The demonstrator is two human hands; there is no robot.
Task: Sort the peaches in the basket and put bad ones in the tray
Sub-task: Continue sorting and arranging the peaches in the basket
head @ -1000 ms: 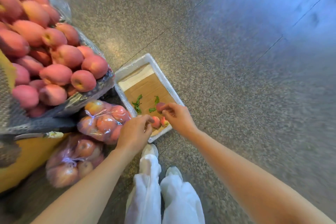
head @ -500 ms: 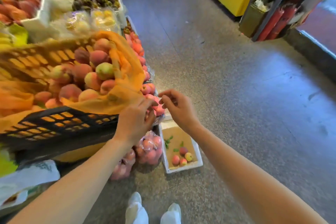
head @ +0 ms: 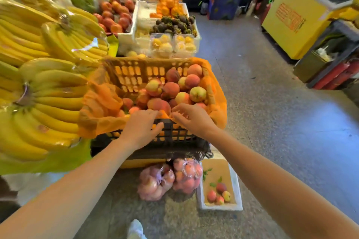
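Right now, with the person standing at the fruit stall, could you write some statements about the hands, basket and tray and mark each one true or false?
1. The left hand and right hand are at the near edge of the basket, holding nothing. True.
2. The tray holds a few peaches and green leaves. True.
3. The tray stands on top of the basket. False: it lies on the floor, below the basket to the right.
4. The bananas lie right of the basket. False: they lie on its left.
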